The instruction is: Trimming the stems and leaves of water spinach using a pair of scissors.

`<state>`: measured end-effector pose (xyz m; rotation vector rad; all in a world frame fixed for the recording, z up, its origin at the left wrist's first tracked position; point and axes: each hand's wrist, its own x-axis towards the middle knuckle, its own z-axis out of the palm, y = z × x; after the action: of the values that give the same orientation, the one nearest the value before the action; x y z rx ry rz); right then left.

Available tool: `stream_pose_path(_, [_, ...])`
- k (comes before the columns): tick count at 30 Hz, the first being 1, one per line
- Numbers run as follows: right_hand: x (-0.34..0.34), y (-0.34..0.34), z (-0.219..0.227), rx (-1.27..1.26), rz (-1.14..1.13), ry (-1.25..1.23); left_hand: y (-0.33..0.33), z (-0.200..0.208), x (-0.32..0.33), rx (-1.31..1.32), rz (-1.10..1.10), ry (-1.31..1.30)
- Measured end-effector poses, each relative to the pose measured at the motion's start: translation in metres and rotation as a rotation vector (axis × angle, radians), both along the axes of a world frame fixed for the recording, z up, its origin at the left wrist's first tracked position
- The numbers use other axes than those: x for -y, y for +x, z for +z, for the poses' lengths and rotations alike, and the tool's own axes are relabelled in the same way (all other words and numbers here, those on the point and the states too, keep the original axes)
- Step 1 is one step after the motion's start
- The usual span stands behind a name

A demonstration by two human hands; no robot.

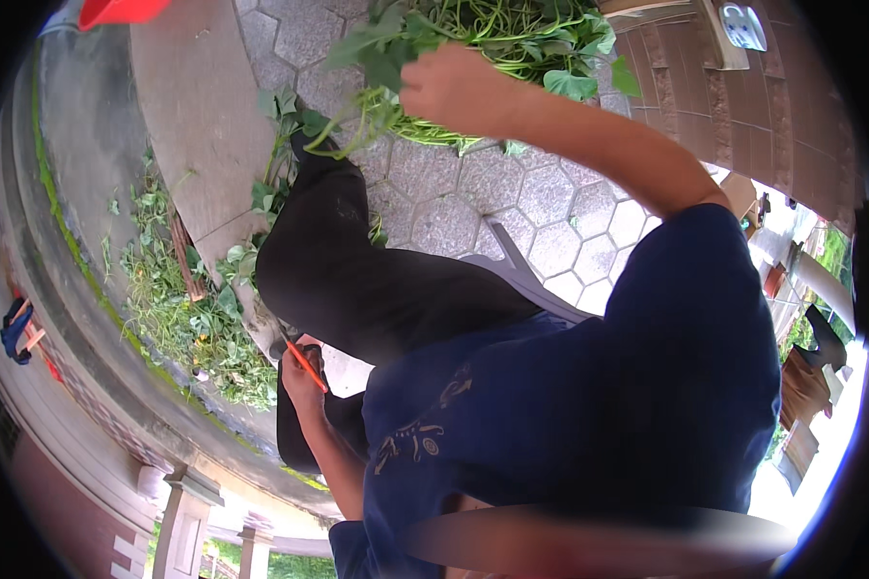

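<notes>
My right hand (454,92) is at the top of the view, closed on a bunch of leafy green vine stems (381,108) that hang to its left. Just beyond it lies a big heap of long green stems and leaves (521,39) on the paving. Low on the left, beside my knee, my left hand (302,384) is closed around a thin orange-handled tool (306,365). The tool's working end is small and partly hidden, so its exact kind does not show.
Scattered leaves and stems (203,338) lie on the ground to the left, around a reddish-brown stick (188,261). A red container (121,12) stands at the top left. Part of a grey plastic seat (521,265) shows by my leg. A brown slatted surface (743,106) is on the right.
</notes>
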<state>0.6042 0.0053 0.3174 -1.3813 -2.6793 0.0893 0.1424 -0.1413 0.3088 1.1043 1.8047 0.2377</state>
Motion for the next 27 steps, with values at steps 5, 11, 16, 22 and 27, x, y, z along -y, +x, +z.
stream_pose_path(5, [-0.020,0.063,0.121,0.097,-0.176,0.313,-0.007,-0.008,0.002,-0.098,-0.096,0.038])
stream_pose_path(11, [-0.005,0.151,0.088,0.232,-0.284,0.607,-0.007,-0.004,0.019,-0.139,-0.012,-0.006])
stream_pose_path(16, [0.050,0.218,-0.055,0.269,-0.630,0.127,-0.009,0.001,0.028,-0.101,0.017,-0.023])
stream_pose_path(22, [0.070,0.219,-0.102,0.114,-0.748,-0.219,-0.010,0.006,0.031,-0.203,-0.022,0.024])
stream_pose_path(27, [0.053,0.201,-0.091,0.240,-0.732,-0.266,-0.026,-0.008,0.035,-0.154,-0.048,0.072])
